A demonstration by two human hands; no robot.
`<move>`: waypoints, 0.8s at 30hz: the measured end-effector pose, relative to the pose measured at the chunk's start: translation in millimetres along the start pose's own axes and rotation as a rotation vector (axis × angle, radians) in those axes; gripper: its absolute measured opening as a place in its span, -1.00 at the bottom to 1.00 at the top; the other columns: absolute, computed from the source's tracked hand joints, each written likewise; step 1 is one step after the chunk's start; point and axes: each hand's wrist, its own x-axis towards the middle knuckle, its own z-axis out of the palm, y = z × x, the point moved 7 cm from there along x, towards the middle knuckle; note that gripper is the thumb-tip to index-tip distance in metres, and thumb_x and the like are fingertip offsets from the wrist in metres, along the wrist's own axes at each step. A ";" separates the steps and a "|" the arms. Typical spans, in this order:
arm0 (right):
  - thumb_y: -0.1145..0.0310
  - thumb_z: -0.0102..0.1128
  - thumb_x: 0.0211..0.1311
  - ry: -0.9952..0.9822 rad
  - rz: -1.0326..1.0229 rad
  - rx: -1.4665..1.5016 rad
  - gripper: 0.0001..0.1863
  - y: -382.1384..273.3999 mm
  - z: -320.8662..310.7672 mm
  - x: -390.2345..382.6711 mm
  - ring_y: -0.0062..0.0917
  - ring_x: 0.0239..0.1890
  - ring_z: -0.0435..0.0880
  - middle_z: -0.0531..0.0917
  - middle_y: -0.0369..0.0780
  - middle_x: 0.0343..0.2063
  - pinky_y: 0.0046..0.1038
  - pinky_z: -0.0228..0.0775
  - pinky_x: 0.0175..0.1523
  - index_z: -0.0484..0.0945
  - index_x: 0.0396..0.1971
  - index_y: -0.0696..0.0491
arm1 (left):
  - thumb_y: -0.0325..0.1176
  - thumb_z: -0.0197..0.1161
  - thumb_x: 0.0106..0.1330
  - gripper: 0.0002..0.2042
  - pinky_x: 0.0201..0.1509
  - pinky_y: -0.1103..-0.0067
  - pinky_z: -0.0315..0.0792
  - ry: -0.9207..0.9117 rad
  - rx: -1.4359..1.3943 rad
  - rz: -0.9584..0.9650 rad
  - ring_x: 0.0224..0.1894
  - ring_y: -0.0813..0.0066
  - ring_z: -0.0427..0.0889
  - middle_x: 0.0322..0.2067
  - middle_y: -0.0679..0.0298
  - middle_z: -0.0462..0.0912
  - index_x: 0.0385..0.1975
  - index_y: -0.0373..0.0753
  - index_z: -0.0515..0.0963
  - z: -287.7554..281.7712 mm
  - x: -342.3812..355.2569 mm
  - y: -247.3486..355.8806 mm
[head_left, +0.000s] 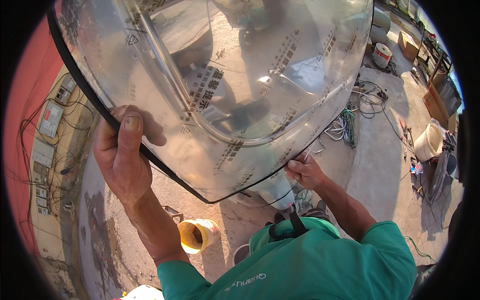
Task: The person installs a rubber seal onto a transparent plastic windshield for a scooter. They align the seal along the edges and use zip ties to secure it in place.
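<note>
Biggest first: concrete ground (pixel 372 167) under everything. Above it, the clear moulded plastic panel (pixel 225 95), right in front of me, filling the top middle, its near corner pointing down at me. Cable tangle (pixel 346 127) lies beyond its right side; yellow bucket (pixel 212 232) sits below the left edge. I'd hold the panel clear of both.

Left hand (pixel 125 155): pinching the panel's left edge, thumb on the near face, fingers behind, visible through the plastic. Good grip; I'd carry the weight here, without squeezing hard enough to flex the sheet.

Right hand (pixel 306 172): thumb and fingers pressed together at the lower-right edge. Can't tell exactly what's between them. I'd work from the rim only, in short moves, fingertips off the clear face.

Black edge strip (pixel 175 178): pull along it, not outward, or it could peel. Smallest: pale sliver by my right fingertips, too small to identify.
</note>
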 end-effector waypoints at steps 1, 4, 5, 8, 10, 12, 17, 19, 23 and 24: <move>0.26 0.34 0.45 -0.005 0.006 -0.003 -0.80 3.0 -0.5 -2.1 -0.76 -0.58 0.44 0.72 -0.32 -0.42 -0.65 0.23 -0.48 0.68 -0.11 0.07 | -0.24 0.30 0.49 -0.74 -0.35 0.60 0.45 0.030 -0.007 -0.003 -0.45 0.52 0.57 -0.44 0.21 0.64 -0.17 -0.38 0.59 2.1 5.2 -3.8; 0.21 0.36 0.44 0.074 -0.010 0.012 -0.76 2.7 9.0 -3.6 -0.72 -0.62 0.34 0.58 -0.37 -0.53 -0.58 0.12 -0.47 0.67 -0.17 0.09 | -0.25 0.23 0.55 -0.76 -0.32 0.66 0.38 0.052 -0.019 -0.040 -0.40 0.62 0.54 -0.37 0.33 0.64 -0.10 -0.34 0.59 -0.2 10.1 -17.0; 0.23 0.34 0.46 0.070 -0.007 0.012 -0.80 2.2 11.4 -4.8 -0.73 -0.62 0.36 0.60 -0.36 -0.52 -0.61 0.15 -0.48 0.69 -0.17 0.07 | -0.26 0.23 0.55 -0.76 -0.32 0.66 0.39 0.079 -0.042 -0.064 -0.40 0.62 0.55 -0.36 0.33 0.65 -0.09 -0.35 0.59 -5.1 8.7 -22.0; 0.25 0.35 0.45 0.075 0.010 0.040 -0.81 6.4 7.4 -7.5 -0.74 -0.60 0.40 0.65 -0.34 -0.48 -0.64 0.21 -0.48 0.70 -0.16 0.07 | -0.27 0.30 0.49 -0.75 -0.28 0.62 0.45 0.153 -0.078 -0.105 -0.36 0.55 0.59 -0.35 0.30 0.65 -0.10 -0.37 0.60 -9.6 -5.1 -31.7; 0.25 0.35 0.45 0.078 0.030 0.049 -0.81 6.5 8.2 -12.7 -0.74 -0.59 0.42 0.69 -0.32 -0.45 -0.66 0.23 -0.47 0.70 -0.15 0.06 | -0.22 0.38 0.41 -0.72 -0.29 0.59 0.45 0.230 -0.034 -0.131 -0.38 0.51 0.58 -0.38 0.26 0.63 -0.17 -0.36 0.61 -0.4 -23.2 -30.9; 0.25 0.35 0.45 0.068 0.042 0.041 -0.81 3.2 10.1 -12.7 -0.74 -0.59 0.44 0.71 -0.31 -0.42 -0.67 0.25 -0.47 0.71 -0.15 0.06 | -0.27 0.44 0.31 -0.71 -0.21 0.51 0.53 0.095 -0.028 -0.161 -0.34 0.41 0.66 -0.36 0.20 0.68 -0.16 -0.37 0.61 4.7 -41.8 -34.8; 0.22 0.35 0.45 0.053 0.076 0.025 -0.79 0.6 7.2 -15.3 -0.74 -0.58 0.44 0.74 -0.30 -0.39 -0.66 0.27 -0.46 0.70 -0.15 0.06 | -0.31 0.49 0.19 -0.69 -0.11 0.49 0.58 -0.032 -0.017 -0.258 -0.31 0.37 0.72 -0.33 0.13 0.74 -0.20 -0.39 0.63 15.2 -102.2 -61.6; 0.17 0.34 0.46 0.050 0.083 -0.004 -0.73 -0.4 10.2 -17.7 -0.73 -0.58 0.42 0.70 -0.29 -0.40 -0.62 0.23 -0.48 0.67 -0.12 0.09 | -0.33 0.45 0.27 -0.76 -0.16 0.48 0.58 -0.013 -0.055 -0.320 -0.39 0.36 0.71 -0.40 0.12 0.73 -0.22 -0.38 0.64 11.3 -129.2 -76.4; 0.09 0.30 0.48 0.031 0.161 -0.113 -0.65 -13.5 14.7 -24.8 -0.72 -0.56 0.39 0.69 -0.28 -0.38 -0.59 0.21 -0.46 0.64 -0.07 0.09 | -0.31 0.35 0.43 -0.80 -0.38 0.53 0.53 0.146 -0.139 -0.383 -0.47 0.37 0.70 -0.48 0.11 0.71 -0.26 -0.35 0.63 19.4 -146.6 -78.8; 0.08 0.27 0.50 0.060 0.214 -0.175 -0.65 -17.6 14.4 -30.9 -0.72 -0.55 0.39 0.68 -0.29 -0.37 -0.60 0.22 -0.45 0.63 -0.06 0.09 | -0.31 0.35 0.44 -0.80 -0.41 0.55 0.51 0.160 -0.132 -0.384 -0.48 0.38 0.70 -0.48 0.11 0.71 -0.27 -0.35 0.63 18.6 -147.7 -78.1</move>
